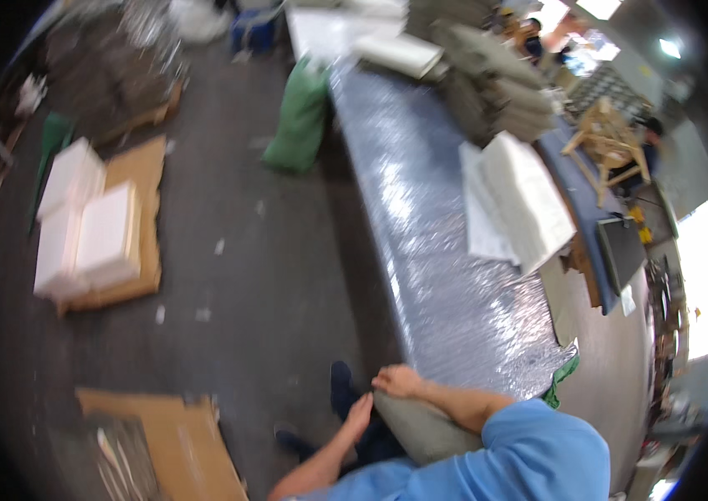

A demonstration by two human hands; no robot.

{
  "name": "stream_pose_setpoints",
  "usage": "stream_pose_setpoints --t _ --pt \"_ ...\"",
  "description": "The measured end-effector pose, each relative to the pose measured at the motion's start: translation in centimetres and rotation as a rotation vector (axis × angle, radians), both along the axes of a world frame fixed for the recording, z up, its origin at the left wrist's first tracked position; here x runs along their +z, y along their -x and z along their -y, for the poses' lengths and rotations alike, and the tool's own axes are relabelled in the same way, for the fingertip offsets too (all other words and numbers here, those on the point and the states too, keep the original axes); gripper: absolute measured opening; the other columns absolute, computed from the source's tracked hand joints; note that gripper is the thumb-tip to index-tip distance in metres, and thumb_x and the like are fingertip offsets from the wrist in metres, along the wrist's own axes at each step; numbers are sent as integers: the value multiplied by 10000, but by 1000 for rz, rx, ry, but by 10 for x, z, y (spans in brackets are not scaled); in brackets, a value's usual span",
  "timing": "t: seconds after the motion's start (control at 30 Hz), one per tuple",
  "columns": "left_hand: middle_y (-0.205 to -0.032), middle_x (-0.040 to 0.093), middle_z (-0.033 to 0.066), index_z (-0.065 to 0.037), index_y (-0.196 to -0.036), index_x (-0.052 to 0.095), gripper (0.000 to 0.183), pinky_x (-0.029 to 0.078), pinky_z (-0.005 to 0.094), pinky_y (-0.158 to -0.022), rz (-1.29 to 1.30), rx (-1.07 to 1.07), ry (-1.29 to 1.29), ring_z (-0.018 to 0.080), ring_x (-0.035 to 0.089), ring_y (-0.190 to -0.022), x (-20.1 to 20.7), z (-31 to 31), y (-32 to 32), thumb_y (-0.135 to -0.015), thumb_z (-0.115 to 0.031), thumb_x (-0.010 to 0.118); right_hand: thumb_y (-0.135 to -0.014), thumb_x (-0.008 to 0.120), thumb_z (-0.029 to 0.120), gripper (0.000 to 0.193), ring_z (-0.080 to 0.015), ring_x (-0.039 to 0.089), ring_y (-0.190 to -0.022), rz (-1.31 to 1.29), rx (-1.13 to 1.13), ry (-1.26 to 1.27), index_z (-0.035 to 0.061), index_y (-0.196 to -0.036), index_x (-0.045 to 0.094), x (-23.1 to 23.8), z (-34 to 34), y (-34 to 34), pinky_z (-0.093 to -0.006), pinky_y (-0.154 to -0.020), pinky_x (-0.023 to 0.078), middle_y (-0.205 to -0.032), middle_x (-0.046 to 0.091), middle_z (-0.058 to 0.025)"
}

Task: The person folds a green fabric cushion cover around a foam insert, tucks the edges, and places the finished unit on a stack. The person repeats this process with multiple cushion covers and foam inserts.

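A grey-green padded cushion [422, 427] is held against my body at the lower middle, partly covered by my right forearm. My right hand [398, 381] curls over its far corner, fingers closed on it. Just nearer and to the left, my left hand [360, 412] grips the cushion's left edge; its fingertips are blurred. Both hands are beside the near left corner of a long table [387, 179] covered in shiny plastic film.
A white stack [525, 200] and piled grey-green cushions [496, 83] lie on the table. A green sack [299, 117] leans by its left side. White blocks [107, 230] sit on cardboard [149, 175] at left; another cardboard sheet [191, 442] lies near. A wooden stool frame [609, 142] and people stand beyond.
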State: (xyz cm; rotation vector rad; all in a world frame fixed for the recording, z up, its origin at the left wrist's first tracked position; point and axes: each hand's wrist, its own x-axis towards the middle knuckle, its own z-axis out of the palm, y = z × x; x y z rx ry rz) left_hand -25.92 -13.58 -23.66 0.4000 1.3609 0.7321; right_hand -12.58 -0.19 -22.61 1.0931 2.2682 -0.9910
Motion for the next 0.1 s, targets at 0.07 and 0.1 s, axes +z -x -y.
stream_pose_setpoints --t 0.07,0.1 --pt "-1445 593 159 -64 -1436 558 521 398 391 -1129 84 8 -81 262 528 -1356 -27 12 -3 -1093 -440 449 -1010 489 598 582 -390 699 -1050 148 12 33 91 -1125 750 -13 -3 0 -509 -931 536 -1064 739 -206" --pt "-1470 576 161 -145 -1487 533 486 356 399 -1164 180 5 -57 259 486 -1400 -38 20 7 -1078 -405 504 -1002 496 617 587 -370 706 -1060 109 20 55 102 -1102 761 -14 -6 12 -485 -949 541 -1075 741 -216"
